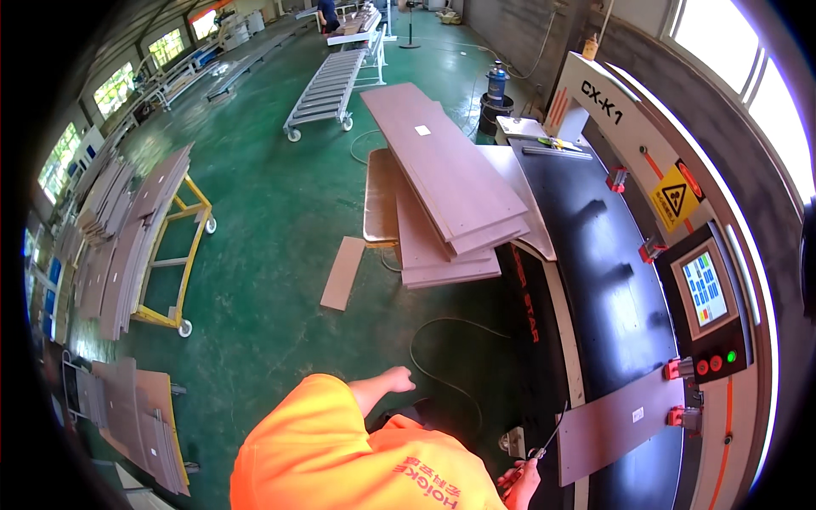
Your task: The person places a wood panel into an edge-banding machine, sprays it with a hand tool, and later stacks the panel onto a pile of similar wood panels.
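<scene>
My left hand (396, 380) is out in front of my body over the floor, its fingers curled closed with nothing visible in them. At the lower right, my right hand (520, 486) grips a tool with a shiny metal body and a long, thin dark rod (556, 427), whose exact kind I cannot make out. That rod points up and away, beside the near left edge of a mauve-brown panel (608, 427). This panel lies flat on the black machine bed (608, 280), its far end by red-and-grey clamps (685, 416). The orange sleeve hides part of my arms.
Stacked mauve panels (450, 170) rest at the machine's left, over a brown-topped table (380, 195). A loose board (343, 274) and a thin hose (442, 321) lie on the green floor. Panel-laden yellow carts (183, 255) stand left, a roller conveyor (330, 89) ahead, a touchscreen (704, 287) right.
</scene>
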`<state>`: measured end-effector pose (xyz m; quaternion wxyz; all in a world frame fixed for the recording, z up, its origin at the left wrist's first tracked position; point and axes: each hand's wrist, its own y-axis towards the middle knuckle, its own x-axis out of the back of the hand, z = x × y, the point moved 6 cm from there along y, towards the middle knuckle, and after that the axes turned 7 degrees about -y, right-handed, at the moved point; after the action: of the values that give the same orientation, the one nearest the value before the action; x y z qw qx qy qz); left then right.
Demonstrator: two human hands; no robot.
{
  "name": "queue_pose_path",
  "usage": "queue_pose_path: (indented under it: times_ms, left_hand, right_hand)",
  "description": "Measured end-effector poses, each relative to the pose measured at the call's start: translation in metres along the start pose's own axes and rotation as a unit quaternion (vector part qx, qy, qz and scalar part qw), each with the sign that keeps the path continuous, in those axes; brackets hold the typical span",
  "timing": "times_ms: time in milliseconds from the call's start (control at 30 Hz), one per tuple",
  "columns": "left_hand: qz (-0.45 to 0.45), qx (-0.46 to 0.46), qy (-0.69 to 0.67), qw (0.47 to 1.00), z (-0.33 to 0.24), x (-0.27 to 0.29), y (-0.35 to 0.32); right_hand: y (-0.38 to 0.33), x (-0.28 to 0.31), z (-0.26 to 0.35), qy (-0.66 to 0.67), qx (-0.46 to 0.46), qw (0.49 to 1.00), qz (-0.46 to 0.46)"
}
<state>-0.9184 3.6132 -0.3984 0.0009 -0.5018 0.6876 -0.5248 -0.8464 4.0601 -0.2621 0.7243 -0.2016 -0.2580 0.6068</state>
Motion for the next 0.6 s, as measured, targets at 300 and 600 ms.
queue_pose_path:
  times_ms: [300,600]
  left_hand:
    - [0.02,0.042,-0.039,0.998,0.03,0.008,0.003]
    - [0.02,-0.006,-0.06,0.998,-0.009,0.01,0.004]
  right_hand:
    - [-0.019,-0.014,0.056,-0.277,0.35,0.888,-0.111]
    - [-0.031,-0.017,0.064,0.087,-0.016,0.981,-0.173]
